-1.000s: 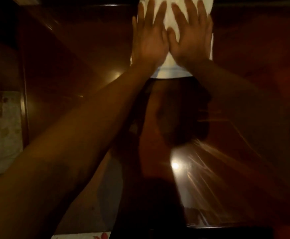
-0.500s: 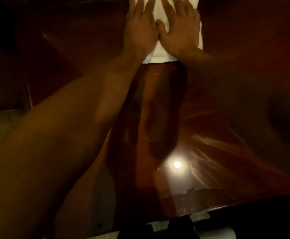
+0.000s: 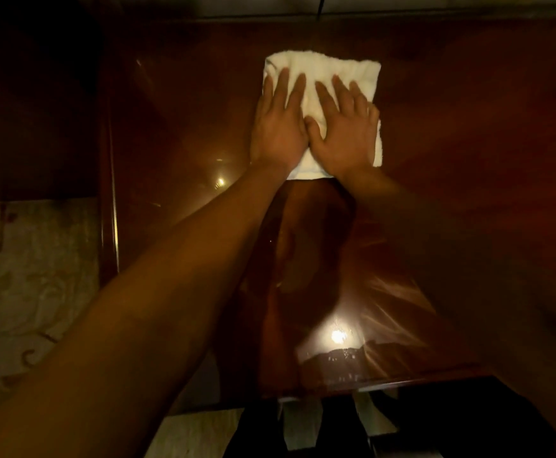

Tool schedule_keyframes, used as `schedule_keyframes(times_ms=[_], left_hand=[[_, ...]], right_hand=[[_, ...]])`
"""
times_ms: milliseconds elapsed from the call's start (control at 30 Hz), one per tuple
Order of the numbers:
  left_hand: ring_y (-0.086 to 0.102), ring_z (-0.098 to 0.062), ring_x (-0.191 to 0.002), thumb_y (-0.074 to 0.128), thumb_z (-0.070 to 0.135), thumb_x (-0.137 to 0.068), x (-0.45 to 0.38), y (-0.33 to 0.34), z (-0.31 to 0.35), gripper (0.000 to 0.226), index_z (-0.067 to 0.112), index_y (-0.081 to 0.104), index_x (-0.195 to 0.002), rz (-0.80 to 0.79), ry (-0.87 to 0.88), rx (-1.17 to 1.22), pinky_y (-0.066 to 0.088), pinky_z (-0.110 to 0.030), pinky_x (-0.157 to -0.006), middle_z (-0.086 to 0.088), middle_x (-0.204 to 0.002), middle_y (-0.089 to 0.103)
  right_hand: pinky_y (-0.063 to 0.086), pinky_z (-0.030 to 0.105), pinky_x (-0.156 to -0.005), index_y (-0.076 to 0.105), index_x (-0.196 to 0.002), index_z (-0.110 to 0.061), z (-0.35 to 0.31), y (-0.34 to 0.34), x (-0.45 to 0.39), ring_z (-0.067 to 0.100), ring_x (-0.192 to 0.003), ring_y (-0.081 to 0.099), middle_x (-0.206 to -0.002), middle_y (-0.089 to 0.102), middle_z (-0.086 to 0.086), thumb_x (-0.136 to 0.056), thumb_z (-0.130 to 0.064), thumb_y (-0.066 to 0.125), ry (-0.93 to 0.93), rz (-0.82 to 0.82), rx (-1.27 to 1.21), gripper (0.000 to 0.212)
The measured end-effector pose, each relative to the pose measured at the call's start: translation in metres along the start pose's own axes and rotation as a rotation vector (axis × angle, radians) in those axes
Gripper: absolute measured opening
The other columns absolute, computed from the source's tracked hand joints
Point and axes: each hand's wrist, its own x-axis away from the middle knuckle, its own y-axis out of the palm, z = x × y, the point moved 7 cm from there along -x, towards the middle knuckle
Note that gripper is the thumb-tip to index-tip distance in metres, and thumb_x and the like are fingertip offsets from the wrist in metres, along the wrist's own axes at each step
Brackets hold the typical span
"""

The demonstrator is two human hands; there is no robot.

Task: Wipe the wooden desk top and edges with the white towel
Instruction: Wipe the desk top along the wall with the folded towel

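1. Head view is showing your left hand and right hand lying side by side, thumbs touching, both pressing flat on the white towel.
2. Your fingers are lying nearly straight and slightly spread; neither hand is curling round or pinching the cloth, only bearing down on it.
3. The towel is sitting folded into a thick pad on the wooden desk top, toward the far side, well apart from the left edge and the near edge.
4. Judging by its plush look, the towel is going to feel soft and light, and it is likely sliding easily on the glossy wood, so flat palm pressure over its middle should keep the folds from bunching.
5. You are working with one towel, one desk and two hands; both visible edges are probably waiting their turn.
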Motion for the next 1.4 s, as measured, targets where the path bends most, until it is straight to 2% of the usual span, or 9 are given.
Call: schedule_keyframes(times_ms=[200, 533, 600, 667, 833, 967, 1067, 1200, 1400], left_hand=[[-0.007, -0.025, -0.147, 0.018, 0.027, -0.100, 0.049, 0.003, -0.001, 0.054, 0.018, -0.001, -0.150, -0.033, -0.043, -0.030, 0.004, -0.037, -0.121, -0.006, -0.160, -0.002], [0.011, -0.036, -0.145, 0.026, 0.022, -0.095, 0.176, 0.000, 0.015, 0.052, 0.009, 0.027, -0.145, 0.074, -0.161, 0.236, 0.021, -0.045, -0.117, -0.017, -0.155, 0.021], [0.012, -0.037, -0.144, 0.029, 0.022, -0.095, 0.203, 0.003, 0.023, 0.051, 0.007, 0.028, -0.144, 0.061, -0.210, 0.284, 0.021, -0.048, -0.117, -0.018, -0.154, 0.021], [0.012, -0.036, -0.144, 0.019, 0.030, -0.094, 0.229, 0.003, 0.031, 0.056, 0.008, 0.028, -0.145, 0.074, -0.281, 0.299, 0.019, -0.048, -0.118, -0.017, -0.154, 0.021], [-0.004, -0.027, -0.143, 0.012, 0.043, -0.088, 0.289, 0.018, 0.059, 0.067, 0.013, 0.018, -0.147, 0.066, -0.485, 0.323, 0.015, -0.044, -0.118, -0.013, -0.157, 0.012], [0.013, -0.037, -0.139, 0.026, 0.035, -0.092, 0.328, 0.025, 0.099, 0.059, 0.004, 0.033, -0.142, 0.164, -0.652, 0.378, 0.024, -0.056, -0.111, -0.019, -0.150, 0.027], [0.019, -0.039, -0.138, 0.029, 0.033, -0.094, 0.350, 0.033, 0.132, 0.056, 0.002, 0.037, -0.140, 0.235, -0.765, 0.401, 0.028, -0.061, -0.107, -0.021, -0.148, 0.031], [0.020, -0.040, -0.136, 0.013, 0.042, -0.100, 0.358, 0.037, 0.157, 0.062, 0.000, 0.036, -0.139, 0.269, -0.820, 0.374, 0.025, -0.061, -0.106, -0.025, -0.146, 0.034], [0.018, -0.042, -0.138, 0.022, 0.039, -0.096, 0.352, 0.038, 0.144, 0.059, 0.003, 0.032, -0.141, 0.272, -0.860, 0.349, 0.016, -0.057, -0.109, -0.019, -0.150, 0.024]], right_hand=[[0.016, 0.046, -0.112, 0.031, -0.146, -0.025, -0.014, 0.000, 0.044, 0.029, -0.144, 0.017, -0.156, 0.025, 0.005, -0.094, -0.045, 0.038, -0.031, -0.024, -0.035, 0.056], [0.025, 0.050, -0.108, 0.038, -0.142, -0.019, -0.033, -0.006, 0.157, 0.033, -0.139, 0.029, -0.151, 0.036, 0.010, -0.090, -0.041, 0.046, -0.145, -0.089, -0.060, 0.057], [0.028, 0.051, -0.108, 0.038, -0.142, -0.019, -0.034, -0.008, 0.181, 0.033, -0.139, 0.031, -0.150, 0.036, 0.011, -0.090, -0.040, 0.046, -0.186, -0.116, -0.051, 0.057], [0.028, 0.051, -0.109, 0.036, -0.143, -0.020, -0.033, -0.009, 0.203, 0.033, -0.140, 0.029, -0.152, 0.034, 0.010, -0.090, -0.041, 0.044, -0.241, -0.155, -0.028, 0.058], [0.026, 0.050, -0.110, 0.032, -0.145, -0.021, -0.023, -0.009, 0.249, 0.029, -0.142, 0.026, -0.153, 0.031, 0.008, -0.088, -0.044, 0.039, -0.390, -0.252, 0.000, 0.061], [0.021, 0.047, -0.110, 0.033, -0.144, -0.021, -0.002, -0.012, 0.281, 0.027, -0.141, 0.026, -0.152, 0.033, 0.009, -0.087, -0.048, 0.041, -0.592, -0.275, 0.003, 0.064], [0.021, 0.047, -0.109, 0.038, -0.142, -0.019, 0.021, -0.018, 0.299, 0.027, -0.140, 0.026, -0.150, 0.035, 0.010, -0.087, -0.049, 0.041, -0.714, -0.271, -0.018, 0.063], [0.020, 0.047, -0.109, 0.038, -0.142, -0.019, 0.040, -0.022, 0.310, 0.030, -0.138, 0.033, -0.150, 0.036, 0.011, -0.087, -0.050, 0.041, -0.821, -0.290, 0.024, 0.063], [0.020, 0.052, -0.110, 0.023, -0.147, -0.021, 0.030, -0.014, 0.302, 0.032, -0.141, 0.025, -0.153, 0.026, 0.011, -0.091, -0.049, 0.032, -0.855, -0.251, 0.110, 0.063]])
